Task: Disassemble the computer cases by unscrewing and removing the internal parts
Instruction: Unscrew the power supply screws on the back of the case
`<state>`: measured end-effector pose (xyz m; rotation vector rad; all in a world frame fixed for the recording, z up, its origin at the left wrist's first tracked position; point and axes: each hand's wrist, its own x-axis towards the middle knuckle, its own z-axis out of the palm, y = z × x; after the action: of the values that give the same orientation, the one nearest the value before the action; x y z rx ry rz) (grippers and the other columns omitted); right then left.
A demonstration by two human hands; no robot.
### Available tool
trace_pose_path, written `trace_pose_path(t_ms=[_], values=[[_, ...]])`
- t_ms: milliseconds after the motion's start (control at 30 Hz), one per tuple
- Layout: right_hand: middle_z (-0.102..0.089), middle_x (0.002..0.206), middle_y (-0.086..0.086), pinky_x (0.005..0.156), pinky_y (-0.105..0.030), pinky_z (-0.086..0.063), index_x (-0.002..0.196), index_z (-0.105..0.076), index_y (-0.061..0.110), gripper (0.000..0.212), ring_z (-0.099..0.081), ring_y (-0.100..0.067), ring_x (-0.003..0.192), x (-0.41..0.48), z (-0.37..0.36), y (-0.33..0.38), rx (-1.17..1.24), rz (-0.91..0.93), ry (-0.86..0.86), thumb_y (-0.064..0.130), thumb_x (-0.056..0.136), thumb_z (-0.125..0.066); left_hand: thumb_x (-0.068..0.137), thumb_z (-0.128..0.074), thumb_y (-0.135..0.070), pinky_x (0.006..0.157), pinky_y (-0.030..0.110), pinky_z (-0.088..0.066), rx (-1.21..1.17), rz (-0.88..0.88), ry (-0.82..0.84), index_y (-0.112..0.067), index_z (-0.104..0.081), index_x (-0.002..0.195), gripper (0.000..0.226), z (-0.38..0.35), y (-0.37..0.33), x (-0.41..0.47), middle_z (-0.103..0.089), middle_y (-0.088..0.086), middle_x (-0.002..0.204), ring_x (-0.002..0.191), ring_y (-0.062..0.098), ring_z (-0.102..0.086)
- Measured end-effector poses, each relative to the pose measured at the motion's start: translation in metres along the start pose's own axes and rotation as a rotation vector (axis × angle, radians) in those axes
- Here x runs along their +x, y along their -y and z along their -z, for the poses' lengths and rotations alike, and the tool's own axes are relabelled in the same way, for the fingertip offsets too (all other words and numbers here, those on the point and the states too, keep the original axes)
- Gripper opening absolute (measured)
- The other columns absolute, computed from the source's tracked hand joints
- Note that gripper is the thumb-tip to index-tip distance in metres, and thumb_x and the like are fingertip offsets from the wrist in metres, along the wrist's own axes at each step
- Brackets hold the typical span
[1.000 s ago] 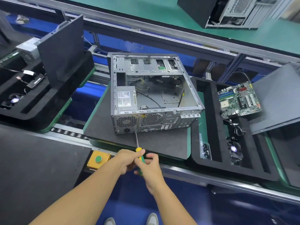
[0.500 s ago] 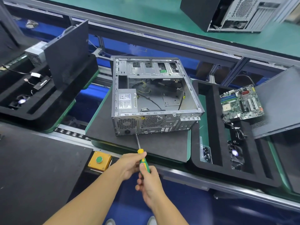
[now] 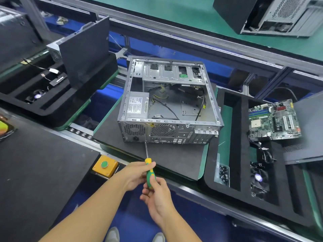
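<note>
Case [image 3: 188, 105]: lies on its side on a dark mat [image 3: 166, 158], open face up, rear panel toward the person.
Power supply [image 3: 138, 107]: sits in the near-left corner of the case, label facing up.
Cables [image 3: 167, 107]: black and yellow leads lie loose across the case floor.
Screwdriver [image 3: 148, 162]: yellow and green handle. The shaft slopes up and away to the rear panel, and the tip meets the panel's lower edge just right of the power socket.
Left hand [image 3: 136, 175]: fingers curled round the yellow upper end of the handle, thumb laid along it.
Right hand [image 3: 159, 198]: fingers pinching the green lower end of the handle, just behind the left hand.
Tray [image 3: 243, 172]: black foam, right of the mat. It holds a motherboard [image 3: 274, 119], a fan [image 3: 258, 177] and a bag of screws [image 3: 222, 173], each in a separate slot.
Button box [image 3: 104, 165]: yellow with a green button, on the conveyor edge left of the hands.
Second case [image 3: 279, 13]: far right, on the green surface beyond the rails.
</note>
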<state>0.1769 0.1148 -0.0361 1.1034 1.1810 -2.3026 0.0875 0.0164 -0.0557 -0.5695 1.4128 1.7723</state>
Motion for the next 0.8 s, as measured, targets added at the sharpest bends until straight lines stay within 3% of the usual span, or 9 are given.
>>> trace_pose_path(t_ms=[100,167,267,333,433,533,633,733,800], values=[[-0.056,0.072,-0.008,0.052,-0.032,-0.05,0.121,-0.053,0.005,0.024,-0.053,-0.016,0.059,0.003,0.0,0.001,-0.004,0.007,0.001,0.016,0.101,-0.06,0.082,-0.079,-0.018,0.069,0.032,-0.059,-0.021,-0.047,-0.033,0.0,-0.069,0.107,0.032,0.004,0.001,0.004,-0.075,0.013,0.088,0.081,0.023,-0.074],[-0.056,0.072,-0.008,0.052,-0.033,-0.05,0.121,-0.053,0.006,0.028,-0.054,-0.018,0.059,0.004,0.001,0.004,0.051,-0.026,0.022,0.023,0.1,-0.062,0.087,-0.074,-0.012,0.073,0.034,-0.059,-0.047,-0.04,-0.008,0.001,-0.068,0.11,0.027,0.006,0.0,0.003,-0.075,0.016,0.098,0.089,0.025,-0.074],[-0.056,0.069,-0.011,0.048,-0.032,-0.047,0.119,-0.06,0.003,0.046,-0.053,-0.021,0.056,0.004,-0.001,0.008,0.15,-0.121,0.064,0.045,0.103,-0.049,0.094,-0.064,-0.007,0.082,0.037,-0.057,-0.097,0.007,0.053,0.0,-0.065,0.117,0.024,0.012,0.0,0.004,-0.073,0.015,0.114,0.101,0.025,-0.073],[-0.055,0.066,-0.013,0.048,-0.032,-0.044,0.122,-0.058,-0.003,0.046,-0.051,-0.021,0.054,0.007,-0.003,0.009,0.161,-0.115,0.033,0.038,0.107,-0.041,0.097,-0.059,-0.009,0.085,0.039,-0.056,-0.089,0.03,0.089,-0.004,-0.062,0.121,0.024,0.015,-0.003,0.005,-0.073,0.01,0.117,0.105,0.024,-0.072],[-0.056,0.068,-0.012,0.05,-0.032,-0.045,0.122,-0.053,-0.002,0.032,-0.051,-0.019,0.055,0.008,-0.004,0.007,0.107,-0.026,-0.007,0.025,0.108,-0.044,0.094,-0.067,-0.02,0.08,0.035,-0.056,-0.032,0.033,0.064,-0.009,-0.066,0.106,0.016,0.011,-0.005,0.005,-0.076,0.004,0.102,0.092,0.019,-0.073],[-0.057,0.086,-0.014,0.054,-0.032,-0.051,0.119,-0.053,0.002,0.024,-0.054,-0.017,0.062,0.005,-0.004,0.001,0.028,0.029,-0.016,0.021,0.104,-0.055,0.087,-0.076,-0.021,0.066,0.028,-0.056,-0.013,-0.011,0.017,-0.009,-0.069,0.091,0.015,0.005,-0.004,0.004,-0.07,0.006,0.078,0.071,0.015,-0.069],[-0.054,0.093,-0.012,0.055,-0.032,-0.052,0.122,-0.053,0.007,0.028,-0.053,-0.018,0.066,0.004,-0.005,0.002,0.07,0.027,-0.031,0.024,0.101,-0.061,0.087,-0.074,-0.009,0.068,0.03,-0.059,-0.095,-0.04,-0.03,0.0,-0.069,0.105,0.021,0.004,-0.003,0.004,-0.073,0.014,0.091,0.081,0.022,-0.073],[-0.055,0.075,-0.011,0.05,-0.032,-0.047,0.122,-0.059,0.005,0.044,-0.055,-0.021,0.06,0.002,-0.005,0.006,0.173,-0.089,0.01,0.044,0.103,-0.05,0.093,-0.063,0.002,0.074,0.035,-0.06,-0.195,-0.028,-0.021,0.004,-0.064,0.114,0.021,0.004,-0.005,0.002,-0.075,0.019,0.099,0.091,0.026,-0.075],[-0.056,0.069,-0.012,0.046,-0.031,-0.043,0.124,-0.058,0.0,0.047,-0.054,-0.022,0.056,0.003,-0.004,0.008,0.185,-0.111,0.013,0.041,0.107,-0.041,0.097,-0.057,0.002,0.08,0.038,-0.058,-0.205,-0.016,0.003,0.002,-0.061,0.117,0.02,0.004,-0.006,0.001,-0.075,0.017,0.106,0.099,0.028,-0.073]])
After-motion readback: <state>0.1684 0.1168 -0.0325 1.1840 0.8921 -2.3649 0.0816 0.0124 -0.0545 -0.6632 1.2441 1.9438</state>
